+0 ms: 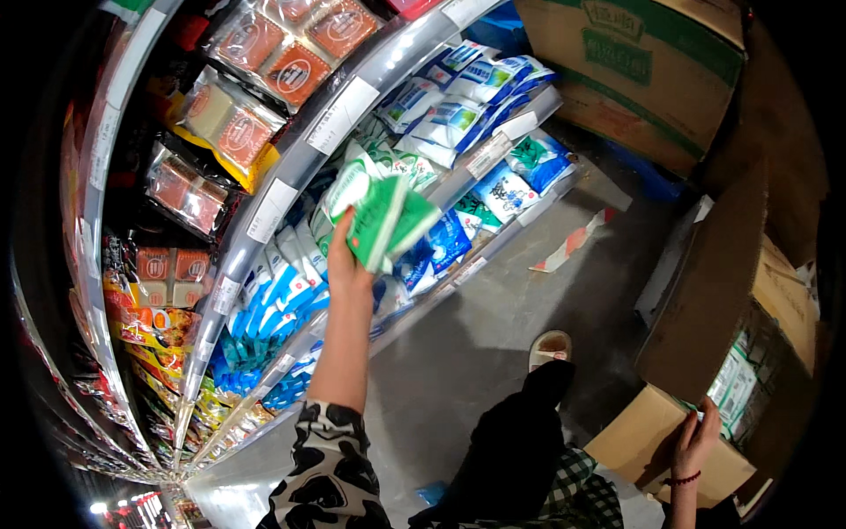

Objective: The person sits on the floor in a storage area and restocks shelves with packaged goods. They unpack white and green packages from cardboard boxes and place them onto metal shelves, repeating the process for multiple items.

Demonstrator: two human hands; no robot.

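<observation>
My left hand (345, 256) is closed around green-and-white plastic packets (381, 216), held up in front of the shelf. Behind them, similar green-and-white packets (405, 165) lie on the shelf, partly covered by the held ones. At the lower right, my right hand (694, 445) grips the edge of a flap on an open cardboard box (636, 432), its fingertips hooked over the rim. Inside this box, beside those fingertips, are white-and-green packets (733, 388). What the packets contain is not visible.
Blue-and-white bags (454, 106) and blue packets (443, 242) fill neighbouring shelf sections. Packaged reddish-brown squares (295, 75) sit on a higher shelf. A large closed carton (630, 75) stands at the far right. Torn tape (573, 240) lies on the grey floor near my foot (551, 348).
</observation>
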